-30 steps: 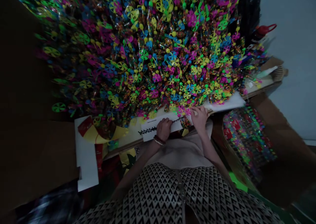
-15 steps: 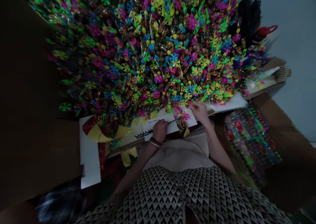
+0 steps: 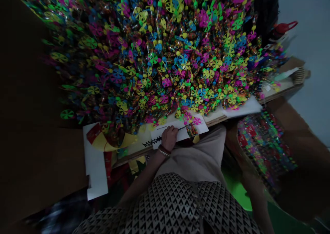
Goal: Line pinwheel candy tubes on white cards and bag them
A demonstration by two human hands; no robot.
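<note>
- On my feed, far left, a folded yellow-and-red paper cone [image 3: 110, 141] lies on a white paper sheet [image 3: 95, 168].
- The left hand [image 3: 168, 138], with bangles [image 3: 164, 151] at the wrist, rests on a white card [image 3: 180, 130]. Its fingers [image 3: 170, 132] are pressed together and lie flat on the card; I can't tell whether they pinch anything.
- A black spiky strip [image 3: 152, 143] lies along the card and runs under that hand.
- Above the card, a huge heap of candy-filled pinwheel tubes [image 3: 154, 55] nearly touches it.
- Only the right forearm [image 3: 255, 199] shows, low on my feed, so I can't tell the fingers.
- Far right, a mass of packets with red labels [image 3: 265, 148] sits in a cardboard box [image 3: 288, 124].
</note>
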